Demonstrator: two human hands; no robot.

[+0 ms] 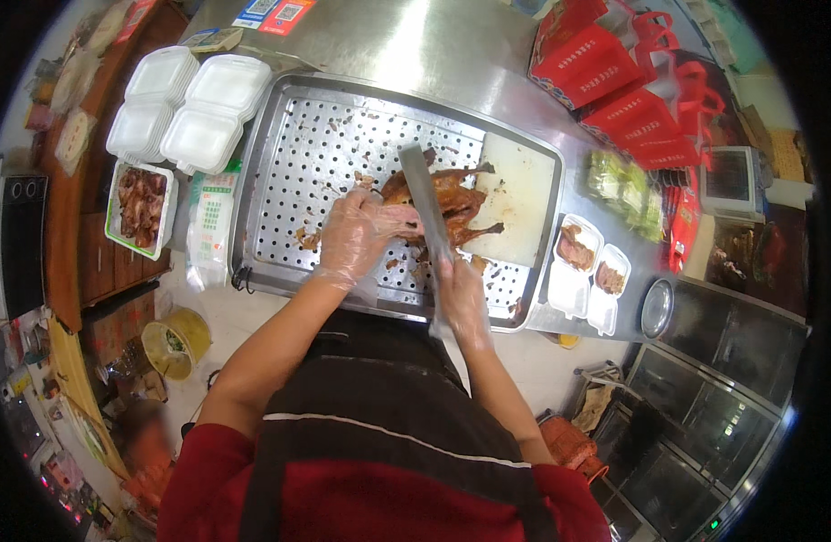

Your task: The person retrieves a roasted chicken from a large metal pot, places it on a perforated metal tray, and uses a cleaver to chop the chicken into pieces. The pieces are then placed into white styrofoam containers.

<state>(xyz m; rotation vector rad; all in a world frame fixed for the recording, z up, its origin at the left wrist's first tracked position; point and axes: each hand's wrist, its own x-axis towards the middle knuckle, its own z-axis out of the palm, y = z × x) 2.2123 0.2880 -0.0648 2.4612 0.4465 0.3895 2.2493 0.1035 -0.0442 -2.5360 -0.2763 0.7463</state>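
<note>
My left hand (349, 234), in a clear plastic glove, grips a pale pink piece of duck meat (400, 218) beside the blade. In a similar glove, my right hand (464, 298) is closed around the handle of a long, broad knife (422, 186). Its blade points away from me and lies across the view of a browned roast duck (466, 200), covering part of it. Whether the held meat is still joined to the carcass cannot be told. The duck rests on a perforated metal tray (307, 162), its leg ends over a white cutting board (517, 190). Scraps lie around it.
Stacked white foam boxes (215, 112) and a tub of meat pieces (142, 206) stand at left. Two open foam boxes with meat (577, 249) sit right of the tray. Red carrier bags (591, 68) and packed greens (625, 193) lie beyond. A person (148, 447) is at lower left.
</note>
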